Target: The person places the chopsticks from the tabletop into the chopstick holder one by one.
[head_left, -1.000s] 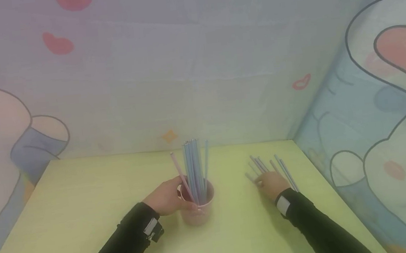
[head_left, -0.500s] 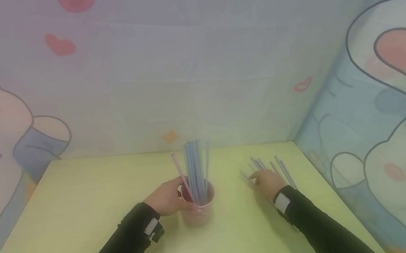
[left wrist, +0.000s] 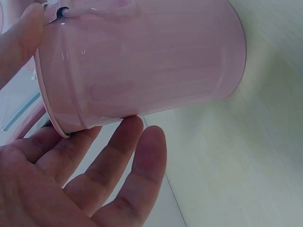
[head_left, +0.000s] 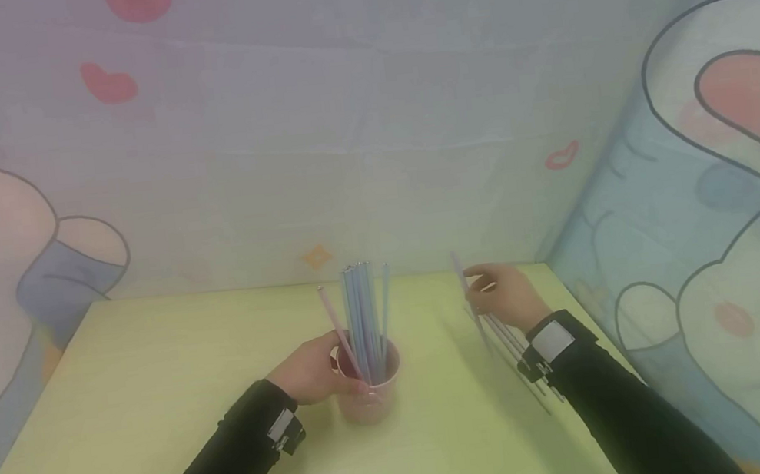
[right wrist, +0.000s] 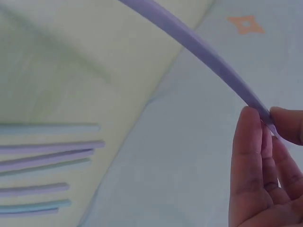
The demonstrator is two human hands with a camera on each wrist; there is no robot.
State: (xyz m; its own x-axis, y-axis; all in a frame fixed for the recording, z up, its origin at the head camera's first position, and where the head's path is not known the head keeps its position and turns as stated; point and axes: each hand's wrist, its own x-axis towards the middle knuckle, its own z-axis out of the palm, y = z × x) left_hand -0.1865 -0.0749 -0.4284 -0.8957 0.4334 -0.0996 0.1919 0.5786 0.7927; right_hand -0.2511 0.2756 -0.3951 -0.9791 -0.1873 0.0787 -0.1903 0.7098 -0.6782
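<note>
My left hand [head_left: 313,369] grips a small pink pail [head_left: 368,406] by its left side, thumb at the rim near a handle ear. In the left wrist view several fingers curve along the far side of the pail wall [left wrist: 156,52]. Upright in it stands a bunch of blue and purple straws [head_left: 363,316], with a pink straw [head_left: 334,315] leaning left. To the right, my right hand [head_left: 507,295] pinches a purple straw [right wrist: 203,49] between thumb and fingertips, raised steeply over the table. Below that hand lie several loose purple and blue straws [right wrist: 52,147], partly hidden by the arm.
The pale yellow table [head_left: 178,366] runs back to a cloth wall [head_left: 375,191] printed with hearts. On the right a blue cloth with cartoon animals [head_left: 734,231] borders the table edge.
My right hand has picked up a purple straw from the loose ones and lifted it up and away toward the back, the straw tipping more upright. The left hand and pail have stayed put.
</note>
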